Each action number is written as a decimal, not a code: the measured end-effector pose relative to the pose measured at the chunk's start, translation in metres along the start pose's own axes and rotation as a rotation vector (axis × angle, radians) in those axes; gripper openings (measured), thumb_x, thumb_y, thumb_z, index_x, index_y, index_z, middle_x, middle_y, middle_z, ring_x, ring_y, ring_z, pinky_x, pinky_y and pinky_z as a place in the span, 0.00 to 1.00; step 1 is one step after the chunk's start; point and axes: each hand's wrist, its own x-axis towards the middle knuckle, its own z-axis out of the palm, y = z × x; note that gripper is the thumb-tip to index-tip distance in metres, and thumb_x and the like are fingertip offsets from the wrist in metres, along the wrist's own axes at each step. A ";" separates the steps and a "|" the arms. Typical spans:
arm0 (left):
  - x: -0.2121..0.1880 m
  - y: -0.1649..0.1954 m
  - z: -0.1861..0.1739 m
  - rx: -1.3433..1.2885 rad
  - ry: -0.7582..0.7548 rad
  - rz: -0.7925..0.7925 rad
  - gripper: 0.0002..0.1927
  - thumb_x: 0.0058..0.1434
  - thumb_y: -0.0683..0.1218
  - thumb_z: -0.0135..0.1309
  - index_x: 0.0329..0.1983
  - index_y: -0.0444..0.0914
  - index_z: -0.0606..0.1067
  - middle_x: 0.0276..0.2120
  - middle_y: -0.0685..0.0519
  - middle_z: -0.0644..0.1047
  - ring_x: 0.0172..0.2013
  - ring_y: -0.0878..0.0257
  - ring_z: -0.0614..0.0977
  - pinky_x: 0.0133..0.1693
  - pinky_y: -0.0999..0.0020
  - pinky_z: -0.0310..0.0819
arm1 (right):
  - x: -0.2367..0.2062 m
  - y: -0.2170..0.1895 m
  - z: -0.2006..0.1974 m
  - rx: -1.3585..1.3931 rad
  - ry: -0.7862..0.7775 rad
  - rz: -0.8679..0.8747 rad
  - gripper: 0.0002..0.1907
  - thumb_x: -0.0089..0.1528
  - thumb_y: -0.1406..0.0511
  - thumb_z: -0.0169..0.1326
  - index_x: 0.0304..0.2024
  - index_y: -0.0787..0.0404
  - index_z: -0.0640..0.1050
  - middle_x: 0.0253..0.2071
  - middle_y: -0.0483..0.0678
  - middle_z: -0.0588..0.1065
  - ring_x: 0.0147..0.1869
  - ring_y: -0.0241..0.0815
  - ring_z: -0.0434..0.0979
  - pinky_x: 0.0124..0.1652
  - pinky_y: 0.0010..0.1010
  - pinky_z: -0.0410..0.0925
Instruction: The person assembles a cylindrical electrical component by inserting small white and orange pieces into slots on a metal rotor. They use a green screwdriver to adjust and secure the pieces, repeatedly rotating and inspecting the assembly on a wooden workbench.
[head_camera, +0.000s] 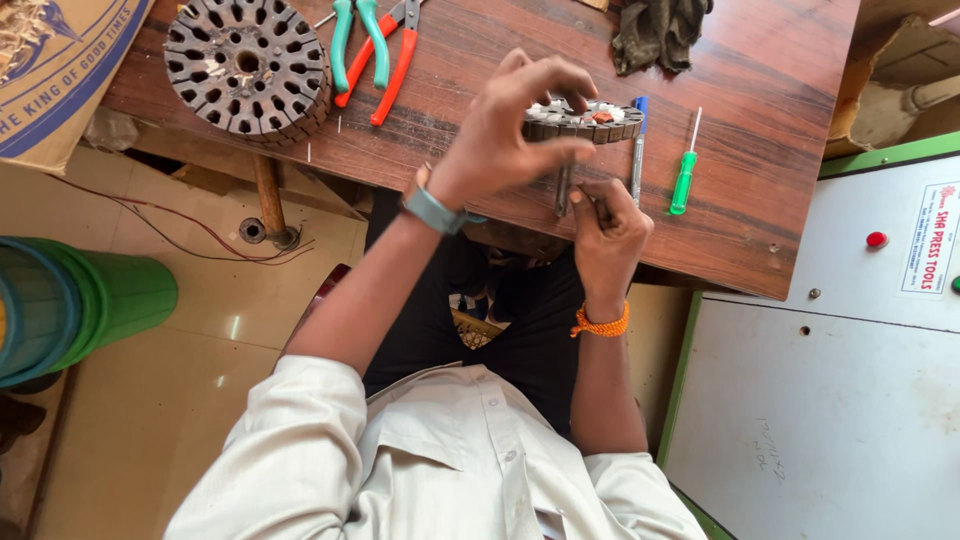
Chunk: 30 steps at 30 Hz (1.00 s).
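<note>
A wooden tabletop (760, 150) was seen from above, with a white machine cabinet (830, 400) standing beside its right edge and a green bin (90, 300) on the floor to the left. A large slotted stator core (248, 65) was laid near the far left corner of the tabletop. A smaller stator core (605, 121) was kept close to the near edge, roughly at the middle. The left hand (515, 130) was arched over this smaller core, its fingers closed on the core's rim. The right hand (608, 235), just off the near edge, was pinched around a thin metal tool (564, 190) pointed up at the core's underside. Green-handled pliers (358, 40) and orange-handled pliers (385, 65) were laid beside the large core. A green screwdriver (685, 175) and a blue pen (639, 150) were placed just right of the smaller core. A dark rag (660, 35) was left at the far edge.
</note>
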 end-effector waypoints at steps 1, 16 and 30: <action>-0.003 0.005 0.007 0.149 0.063 0.118 0.26 0.55 0.54 0.73 0.52 0.43 0.75 0.43 0.61 0.80 0.41 0.65 0.75 0.45 0.68 0.70 | 0.000 0.002 -0.004 -0.005 -0.002 -0.004 0.04 0.64 0.74 0.63 0.36 0.67 0.79 0.21 0.38 0.61 0.26 0.25 0.54 0.27 0.26 0.49; -0.023 0.018 0.028 0.357 0.179 0.023 0.24 0.58 0.42 0.67 0.57 0.47 0.75 0.50 0.58 0.78 0.49 0.55 0.74 0.54 0.58 0.71 | 0.060 -0.027 -0.047 -0.217 -0.075 -0.376 0.03 0.69 0.73 0.63 0.44 0.62 0.83 0.24 0.41 0.73 0.23 0.26 0.59 0.25 0.25 0.50; -0.029 0.015 0.031 0.349 0.212 0.064 0.23 0.59 0.41 0.68 0.56 0.42 0.74 0.51 0.55 0.79 0.50 0.55 0.76 0.54 0.56 0.72 | 0.101 -0.043 -0.048 -0.232 -0.292 -0.338 0.03 0.67 0.73 0.67 0.42 0.64 0.84 0.23 0.41 0.69 0.25 0.27 0.57 0.26 0.25 0.50</action>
